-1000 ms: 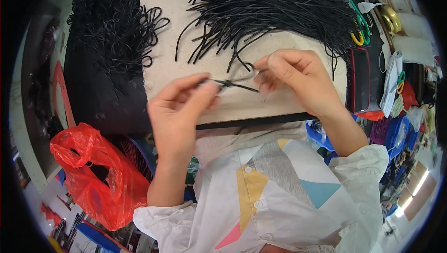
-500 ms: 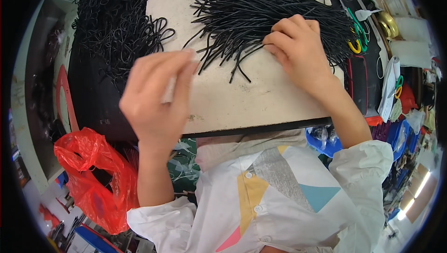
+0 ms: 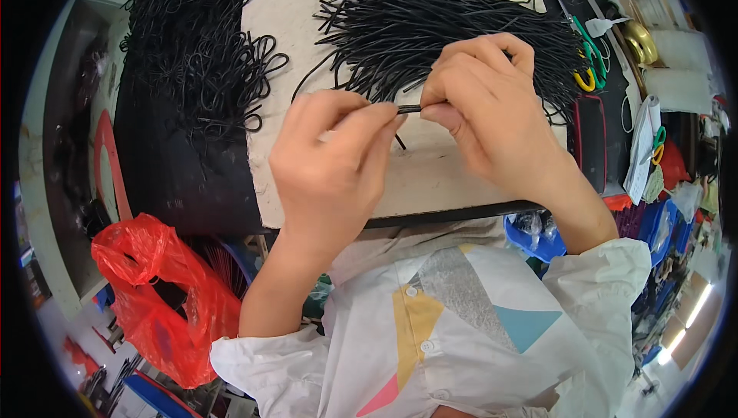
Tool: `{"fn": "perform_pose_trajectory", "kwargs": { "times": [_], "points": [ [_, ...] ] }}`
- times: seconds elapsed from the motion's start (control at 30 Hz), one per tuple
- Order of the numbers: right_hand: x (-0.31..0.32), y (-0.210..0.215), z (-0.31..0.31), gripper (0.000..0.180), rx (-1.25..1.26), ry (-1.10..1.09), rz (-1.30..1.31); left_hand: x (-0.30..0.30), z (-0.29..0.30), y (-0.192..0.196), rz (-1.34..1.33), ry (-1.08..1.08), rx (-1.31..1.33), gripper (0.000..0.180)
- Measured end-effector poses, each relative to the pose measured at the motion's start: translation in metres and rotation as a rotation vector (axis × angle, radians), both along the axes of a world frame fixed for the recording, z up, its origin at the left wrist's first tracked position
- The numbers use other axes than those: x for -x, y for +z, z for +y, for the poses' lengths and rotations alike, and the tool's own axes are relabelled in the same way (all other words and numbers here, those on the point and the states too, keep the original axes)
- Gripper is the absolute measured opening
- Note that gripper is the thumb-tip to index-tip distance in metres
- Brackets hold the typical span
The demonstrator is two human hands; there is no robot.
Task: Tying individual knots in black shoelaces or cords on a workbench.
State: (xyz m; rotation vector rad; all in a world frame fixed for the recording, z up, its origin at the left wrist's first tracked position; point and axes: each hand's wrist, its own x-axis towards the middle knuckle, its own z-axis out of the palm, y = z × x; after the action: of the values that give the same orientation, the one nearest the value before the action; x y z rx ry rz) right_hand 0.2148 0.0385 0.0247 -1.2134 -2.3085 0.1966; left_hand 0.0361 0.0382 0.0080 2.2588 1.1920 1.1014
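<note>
Between my two hands a short stretch of black cord (image 3: 409, 109) shows, over the front of the pale board (image 3: 307, 26). My left hand (image 3: 330, 156) pinches it from the left, and my right hand (image 3: 480, 95) pinches it from the right. Both hands are closed, fingertips a little apart from each other. Just beyond them lies a thick bundle of cut black cords (image 3: 400, 26), spread across the board, with their ends fanned toward the left. How many strands my fingers hold is hidden.
At the left is a tangled heap of looped black cords (image 3: 200, 56). Scissors with green and yellow handles (image 3: 590, 56), a dark red-edged case (image 3: 590, 137) and a small white bottle (image 3: 603, 26) lie at the right. A red plastic bag (image 3: 165, 303) hangs at the lower left.
My left hand has moved right, and my right hand has come left and nearer me off the bundle. They now meet on a cord. A loop of the left heap has shifted.
</note>
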Motion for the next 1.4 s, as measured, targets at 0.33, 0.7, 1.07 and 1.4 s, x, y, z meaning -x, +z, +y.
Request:
{"fn": "perform_pose_trajectory", "kwargs": {
  "times": [0.33,0.7,1.07,1.4],
  "points": [
    [0.003,-0.011,0.003,0.016,-0.028,-0.053,0.239,0.005,-0.007,-0.003,-0.468,-0.007,0.585,0.020],
    [0.030,-0.014,-0.001,0.014,0.523,-0.053,0.876,0.022,-0.004,0.006,-1.232,0.029,1.087,0.013],
    [0.022,0.001,-0.015,0.012,0.944,-0.124,1.023,0.018,-0.011,0.006,-0.939,-0.093,0.993,0.023],
    [0.005,0.015,-0.011,0.018,0.044,-0.046,0.107,0.023,-0.014,0.005,-0.821,0.140,0.716,0.016]
  ]
}}
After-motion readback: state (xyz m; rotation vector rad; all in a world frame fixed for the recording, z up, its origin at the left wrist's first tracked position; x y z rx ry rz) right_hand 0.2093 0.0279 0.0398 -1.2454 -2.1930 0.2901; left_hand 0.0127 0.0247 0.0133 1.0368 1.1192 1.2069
